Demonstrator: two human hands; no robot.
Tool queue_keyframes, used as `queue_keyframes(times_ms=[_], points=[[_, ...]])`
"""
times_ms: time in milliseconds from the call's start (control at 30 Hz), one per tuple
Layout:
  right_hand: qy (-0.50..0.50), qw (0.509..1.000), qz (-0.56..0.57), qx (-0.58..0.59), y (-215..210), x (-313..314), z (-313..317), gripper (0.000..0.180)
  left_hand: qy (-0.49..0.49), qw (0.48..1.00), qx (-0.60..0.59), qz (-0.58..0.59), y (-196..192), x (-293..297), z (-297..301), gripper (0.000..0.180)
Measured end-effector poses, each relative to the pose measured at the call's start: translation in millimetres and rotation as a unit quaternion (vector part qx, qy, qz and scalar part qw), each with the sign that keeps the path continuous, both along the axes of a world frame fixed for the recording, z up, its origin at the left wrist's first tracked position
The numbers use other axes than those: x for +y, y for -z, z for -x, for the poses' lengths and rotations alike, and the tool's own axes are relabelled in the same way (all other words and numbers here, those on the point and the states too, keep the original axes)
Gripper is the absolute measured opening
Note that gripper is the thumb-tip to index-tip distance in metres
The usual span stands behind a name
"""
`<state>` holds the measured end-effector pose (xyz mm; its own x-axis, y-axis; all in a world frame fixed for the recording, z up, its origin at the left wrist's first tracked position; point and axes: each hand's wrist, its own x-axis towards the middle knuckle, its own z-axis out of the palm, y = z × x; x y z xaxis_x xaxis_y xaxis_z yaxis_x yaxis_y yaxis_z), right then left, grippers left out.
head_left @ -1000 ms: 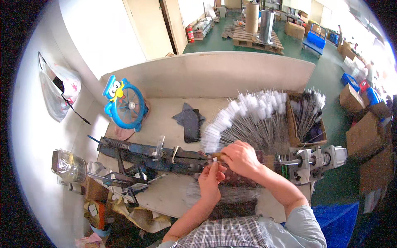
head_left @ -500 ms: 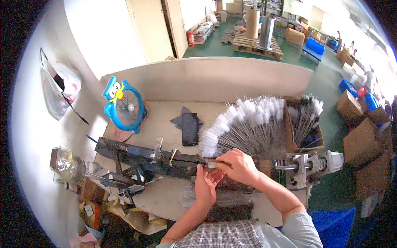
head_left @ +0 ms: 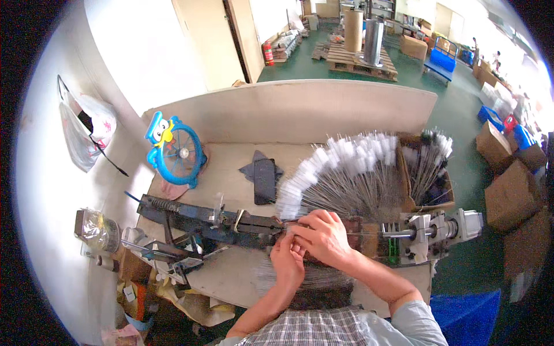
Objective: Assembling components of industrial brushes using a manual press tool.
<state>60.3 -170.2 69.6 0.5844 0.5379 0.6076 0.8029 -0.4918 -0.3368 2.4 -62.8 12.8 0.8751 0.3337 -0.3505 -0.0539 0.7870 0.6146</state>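
Observation:
My left hand (head_left: 287, 266) and my right hand (head_left: 324, 236) meet at the end of a dark metal clamp bar (head_left: 257, 224). The left fingers are drawn together in a pinch just under the bar's tip. Above them, the right thumb and fingers close on the same small spot, and what sits between the fingertips is hidden. A thin wire runs out to the right of my right hand toward a silver spindle (head_left: 399, 233). Beyond the hands, many white-tipped wire brushes (head_left: 346, 167) lie fanned out. More wire pieces (head_left: 311, 277) lie near my left wrist.
A cardboard box (head_left: 411, 193) of dark-tipped brushes stands right of the fan. A phone (head_left: 265, 181) lies on a grey cloth. A blue duck-shaped fan (head_left: 180, 153) stands at the back left. A motor unit (head_left: 466, 226) closes the bench's right end; a low board (head_left: 288, 111) its far edge.
My right hand has shifted slightly left, its fingers closing nearer the left fingertips. A pale piece seen at the fingertips before is now covered. The view has tilted slightly.

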Motion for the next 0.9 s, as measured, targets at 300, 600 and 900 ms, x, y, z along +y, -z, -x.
queue_keyframes(times_ms=[300, 600, 900], points=[[-0.017, 0.999, 0.02, 0.028, 9, -23, -7, 0.028, -0.006, 1.0, 0.0, -0.01, -18, -4, -3, 0.007], [0.008, 0.998, -0.024, 0.061, 4, -9, 9, 0.032, 0.012, 0.999, -0.018, 0.043, -7, 0, 0, 0.008], [0.014, 0.998, -0.008, 0.061, 12, 3, 7, 0.026, -0.013, 0.999, -0.001, 0.037, -1, -1, 0, 0.011]])
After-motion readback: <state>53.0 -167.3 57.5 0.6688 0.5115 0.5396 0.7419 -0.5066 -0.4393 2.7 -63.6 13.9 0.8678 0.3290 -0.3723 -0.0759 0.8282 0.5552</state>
